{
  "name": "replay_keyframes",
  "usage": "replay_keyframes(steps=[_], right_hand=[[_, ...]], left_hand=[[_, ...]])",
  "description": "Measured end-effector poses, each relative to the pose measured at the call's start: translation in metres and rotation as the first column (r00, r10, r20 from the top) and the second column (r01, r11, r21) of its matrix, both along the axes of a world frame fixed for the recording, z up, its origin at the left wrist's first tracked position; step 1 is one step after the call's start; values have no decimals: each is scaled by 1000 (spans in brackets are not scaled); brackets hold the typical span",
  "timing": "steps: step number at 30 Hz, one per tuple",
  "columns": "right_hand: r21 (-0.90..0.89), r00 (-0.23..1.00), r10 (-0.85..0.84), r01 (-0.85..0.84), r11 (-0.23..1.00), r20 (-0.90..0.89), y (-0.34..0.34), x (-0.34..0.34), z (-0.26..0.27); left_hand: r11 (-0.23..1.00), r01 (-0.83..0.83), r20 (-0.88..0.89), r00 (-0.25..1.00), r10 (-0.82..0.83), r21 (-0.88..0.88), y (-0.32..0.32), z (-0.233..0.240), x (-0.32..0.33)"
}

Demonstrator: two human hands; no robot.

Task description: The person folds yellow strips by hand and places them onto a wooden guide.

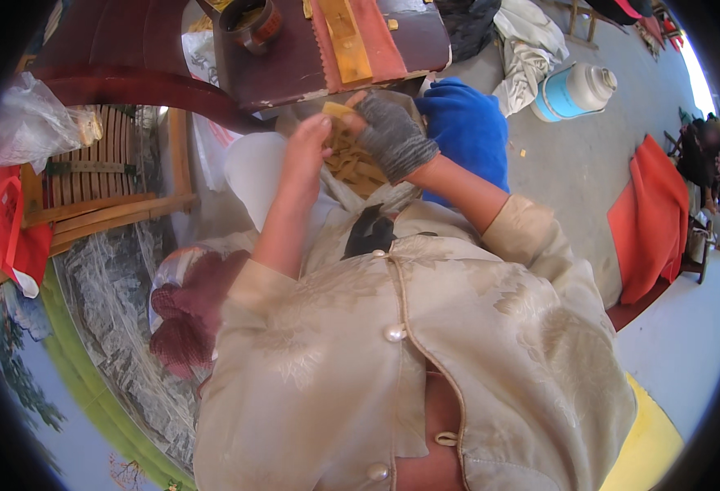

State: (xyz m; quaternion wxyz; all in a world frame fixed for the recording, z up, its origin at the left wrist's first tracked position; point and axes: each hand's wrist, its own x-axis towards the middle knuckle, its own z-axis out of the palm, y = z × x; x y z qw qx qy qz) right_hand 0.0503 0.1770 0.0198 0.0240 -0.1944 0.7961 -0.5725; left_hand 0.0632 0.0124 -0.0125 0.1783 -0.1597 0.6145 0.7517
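Note:
Both hands meet over my lap, at the near edge of a dark red table. My left hand (307,138) is bare and pinches a small flat yellowish piece (338,110) between thumb and finger. A grey knitted fingerless glove covers my right hand (390,132), whose fingertips grip the piece's other side. Below them lies a heap of flat yellowish strips (357,166) in a pale cloth or bag. What the pieces are made of cannot be told. On the table, a yellow wooden board (344,43) rests on a red cloth (384,46).
A dark mug (252,27) stands on the table (298,86). Blue cloth (467,129) lies right of my hands, with a white and light-blue thermos flask (571,92) beyond. Wooden chair frames (120,212) and plastic bags (34,123) are at left. A person sits at far right.

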Motion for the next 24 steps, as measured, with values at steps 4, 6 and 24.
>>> replay_keyframes(steps=[4, 6, 24], right_hand=[[427, 850, 246, -27, 904, -465, -2, 12, 21], [458, 835, 256, -6, 889, -486, -5, 19, 20], [-270, 989, -22, 62, 961, 148, -5, 8, 18]], left_hand=[[846, -117, 287, 957, -44, 520, 27, 25, 30], [790, -122, 274, 960, -60, 601, 29, 34, 31], [642, -33, -443, 750, -491, -766, 14, 52, 21]])
